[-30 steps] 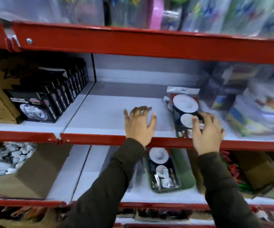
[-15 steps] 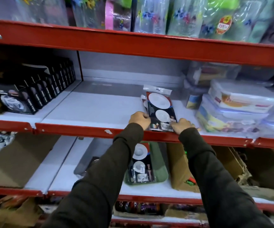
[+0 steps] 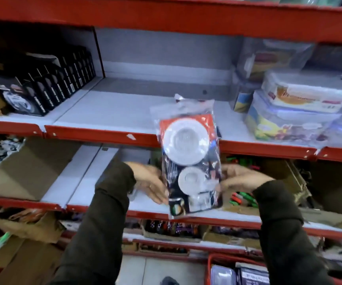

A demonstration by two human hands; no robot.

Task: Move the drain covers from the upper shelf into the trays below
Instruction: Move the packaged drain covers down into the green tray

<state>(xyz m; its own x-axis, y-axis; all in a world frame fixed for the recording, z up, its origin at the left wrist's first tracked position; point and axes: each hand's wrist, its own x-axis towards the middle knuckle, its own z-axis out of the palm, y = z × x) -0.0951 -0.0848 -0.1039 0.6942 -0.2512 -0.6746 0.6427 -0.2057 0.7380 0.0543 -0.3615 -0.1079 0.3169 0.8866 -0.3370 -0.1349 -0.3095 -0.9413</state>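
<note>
Behind the drain cover pack (image 3: 188,159), both hands' fingers are hidden.

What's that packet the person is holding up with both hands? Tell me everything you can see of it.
The packet is a clear, glossy plastic bag over a printed card, red at the top and dark below. Two white round drain covers show through it, a large one above a smaller one, with small pictures along the bottom. It is held roughly upright, tilted slightly, in front of the red shelf edge. The left hand grips its lower left side and the right hand its lower right. The print is too blurred to read.
</note>
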